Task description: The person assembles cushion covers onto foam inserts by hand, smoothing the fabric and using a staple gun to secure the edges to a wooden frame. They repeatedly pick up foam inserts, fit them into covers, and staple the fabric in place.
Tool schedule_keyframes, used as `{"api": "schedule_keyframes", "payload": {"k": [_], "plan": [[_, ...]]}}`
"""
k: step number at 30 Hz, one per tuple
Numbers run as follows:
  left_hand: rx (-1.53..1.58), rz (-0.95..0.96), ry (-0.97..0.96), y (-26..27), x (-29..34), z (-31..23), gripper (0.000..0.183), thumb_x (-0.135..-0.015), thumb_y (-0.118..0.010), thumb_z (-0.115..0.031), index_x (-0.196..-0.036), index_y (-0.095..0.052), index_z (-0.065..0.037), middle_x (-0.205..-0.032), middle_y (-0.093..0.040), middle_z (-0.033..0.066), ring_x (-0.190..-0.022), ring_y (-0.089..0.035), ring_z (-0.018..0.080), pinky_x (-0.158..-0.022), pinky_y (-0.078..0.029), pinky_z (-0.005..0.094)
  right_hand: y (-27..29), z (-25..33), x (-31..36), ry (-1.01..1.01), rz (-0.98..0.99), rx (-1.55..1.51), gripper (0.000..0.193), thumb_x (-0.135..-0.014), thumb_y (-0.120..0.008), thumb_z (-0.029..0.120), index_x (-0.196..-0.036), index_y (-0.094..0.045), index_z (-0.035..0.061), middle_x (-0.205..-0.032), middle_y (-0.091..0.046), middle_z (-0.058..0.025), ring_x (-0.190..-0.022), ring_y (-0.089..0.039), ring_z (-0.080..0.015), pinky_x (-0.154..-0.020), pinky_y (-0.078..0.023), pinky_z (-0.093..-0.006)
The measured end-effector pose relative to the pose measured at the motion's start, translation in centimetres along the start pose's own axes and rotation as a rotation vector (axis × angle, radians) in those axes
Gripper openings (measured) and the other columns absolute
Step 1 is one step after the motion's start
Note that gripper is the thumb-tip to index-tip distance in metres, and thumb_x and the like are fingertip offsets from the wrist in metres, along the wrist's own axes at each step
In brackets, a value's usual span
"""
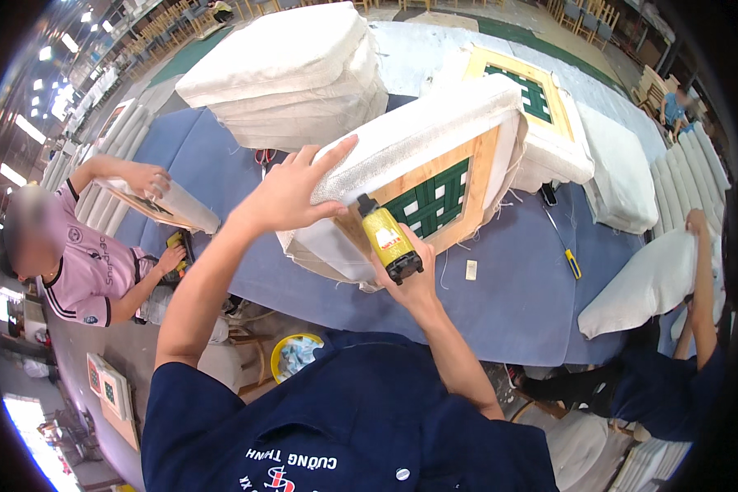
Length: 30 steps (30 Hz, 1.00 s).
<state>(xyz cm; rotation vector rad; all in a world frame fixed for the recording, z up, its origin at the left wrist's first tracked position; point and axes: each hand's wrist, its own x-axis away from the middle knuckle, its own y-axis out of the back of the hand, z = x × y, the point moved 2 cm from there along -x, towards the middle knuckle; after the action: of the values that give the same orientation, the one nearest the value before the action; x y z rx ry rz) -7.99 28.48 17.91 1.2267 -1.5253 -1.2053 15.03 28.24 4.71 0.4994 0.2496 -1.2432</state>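
A padded seat (pixel 422 119) in white fabric stands tilted on edge before me, its wooden frame and green woven webbing (pixel 435 201) facing me. My left hand (pixel 283 193) grips its upper left edge, thumb on the near side and fingers spread over the fabric. My right hand (pixel 414 279) is closed round a yellow and black staple gun (pixel 385 239). The gun's nose is at the left part of the frame, by the folded fabric; whether it touches the wood I cannot tell. Loose cloth (pixel 324 258) hangs along the seat's lower edge.
Covered seats (pixel 283 78) are stacked at the back left of the blue table (pixel 508 303). Red-handled scissors (pixel 262 160) lie before them. Another webbed seat (pixel 566 123) and a yellow screwdriver (pixel 573 264) are right. Co-workers (pixel 98 262) handle seats at both sides. A yellow bucket (pixel 275 361) stands below.
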Motion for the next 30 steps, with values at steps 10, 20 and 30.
{"api": "schedule_keyframes", "payload": {"k": [10, 20, 30], "plan": [[0.443, 0.059, 0.085, -0.9, 1.1, 3.6, 0.062, -0.120, -0.027, -0.044, -0.176, -0.024, -0.018, -0.174, -0.037, 0.0178, -0.156, -0.043, 0.0363, -0.132, -0.029, 0.0425, -0.6, -3.3, 1.3, -0.045, 0.026, -0.014, 0.042, -0.074, -0.086, 0.011, -0.112, -0.070, -0.0002, -0.086, -0.075, -0.0214, -0.082, -0.074, -0.0451, -0.071, -0.058, -0.0448], [-0.109, -0.088, 0.115, -0.9, 3.3, -0.3, 0.071, -0.110, -0.061, -0.030, -0.173, -0.029, -0.037, -0.132, -0.059, 0.0224, -0.116, -0.065, 0.0431, -0.099, -0.056, 0.0526, -1.2, -2.9, 1.4, 0.010, 0.038, 0.110, 0.045, -0.072, -0.084, 0.006, -0.113, -0.068, -0.0029, -0.086, -0.074, -0.0214, -0.082, -0.075, -0.0434, -0.072, -0.059, -0.0437], [-0.130, -0.143, 0.062, -1.6, 3.3, 0.4, 0.091, -0.098, -0.078, -0.028, -0.173, -0.029, -0.037, -0.128, -0.060, 0.0201, -0.110, -0.066, 0.0414, -0.095, -0.057, 0.0509, -1.9, 3.0, -0.2, 0.082, 0.103, -0.002, 0.044, -0.070, -0.088, 0.005, -0.108, -0.066, 0.0012, -0.086, -0.072, -0.0210, -0.082, -0.074, -0.0439, -0.068, -0.058, -0.0433]]}}
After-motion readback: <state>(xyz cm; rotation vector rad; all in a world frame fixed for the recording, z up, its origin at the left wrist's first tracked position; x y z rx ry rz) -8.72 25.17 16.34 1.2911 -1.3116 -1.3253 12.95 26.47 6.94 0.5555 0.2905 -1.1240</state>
